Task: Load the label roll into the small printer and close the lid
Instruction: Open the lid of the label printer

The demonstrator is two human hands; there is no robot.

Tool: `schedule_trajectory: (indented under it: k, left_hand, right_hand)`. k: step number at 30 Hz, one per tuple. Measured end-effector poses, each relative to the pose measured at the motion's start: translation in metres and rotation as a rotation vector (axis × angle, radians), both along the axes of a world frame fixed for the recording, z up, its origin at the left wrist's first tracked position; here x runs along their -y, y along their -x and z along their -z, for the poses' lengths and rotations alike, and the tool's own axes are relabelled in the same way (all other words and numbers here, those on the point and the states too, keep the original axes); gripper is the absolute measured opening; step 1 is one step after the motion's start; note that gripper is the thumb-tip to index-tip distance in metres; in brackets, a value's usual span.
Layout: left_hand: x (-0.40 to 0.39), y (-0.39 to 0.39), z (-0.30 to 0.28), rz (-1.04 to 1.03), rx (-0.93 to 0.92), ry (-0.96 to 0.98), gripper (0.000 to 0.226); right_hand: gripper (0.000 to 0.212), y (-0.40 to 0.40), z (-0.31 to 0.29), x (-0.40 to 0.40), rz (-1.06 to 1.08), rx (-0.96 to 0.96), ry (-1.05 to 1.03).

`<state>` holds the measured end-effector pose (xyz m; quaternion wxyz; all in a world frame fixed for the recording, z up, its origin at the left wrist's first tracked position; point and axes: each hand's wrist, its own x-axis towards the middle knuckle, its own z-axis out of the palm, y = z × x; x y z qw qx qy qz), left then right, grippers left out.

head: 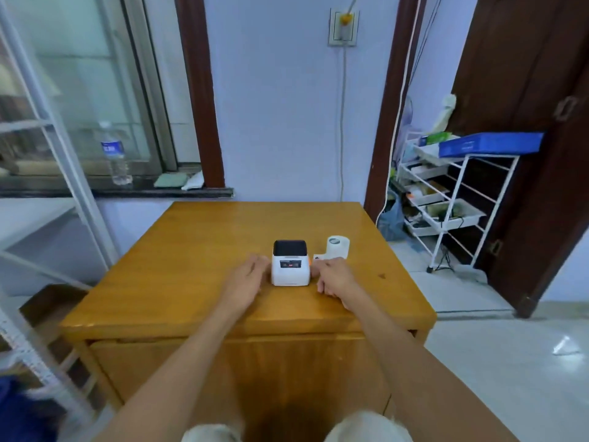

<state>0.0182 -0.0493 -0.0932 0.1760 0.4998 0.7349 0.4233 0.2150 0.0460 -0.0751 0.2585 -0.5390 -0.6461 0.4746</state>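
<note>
Your small printer (290, 264) sits upright near the middle of the desk (191, 266), a white box with a dark, rounded lid on top that lies shut. Its front faces you, showing a dark panel strip with a red mark. Your label roll (338, 247) stands just beyond and to the right of the printer, apart from it: white, resting on its curved side, its grey core end turned toward you, a loose tail of labels trailing left.

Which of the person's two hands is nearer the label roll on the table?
The right hand: it lies just in front of the label roll, while the left hand is beyond the printer.
</note>
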Motion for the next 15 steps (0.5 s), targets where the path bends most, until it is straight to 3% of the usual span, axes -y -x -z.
schedule_trajectory:
  k: [3, 7, 11, 15]
  left_hand:
    - [-0.013, 0.011, 0.004, -0.003, 0.087, 0.001, 0.039]
    - [-0.032, 0.011, -0.007, 0.027, -0.136, 0.128, 0.065]
    - [-0.034, 0.005, -0.002, 0.055, -0.392, 0.12, 0.061]
    - [-0.033, 0.007, 0.002, 0.064, -0.408, 0.109, 0.057]
  right_hand:
    - [0.04, -0.001, 0.001, -0.011, -0.069, 0.021, 0.043]
    - [0.051, 0.001, -0.005, -0.022, -0.171, 0.088, 0.103]
    - [0.049, -0.001, -0.01, -0.029, -0.246, 0.098, 0.154]
    - [0.036, -0.001, -0.01, -0.028, -0.284, 0.103, 0.135]
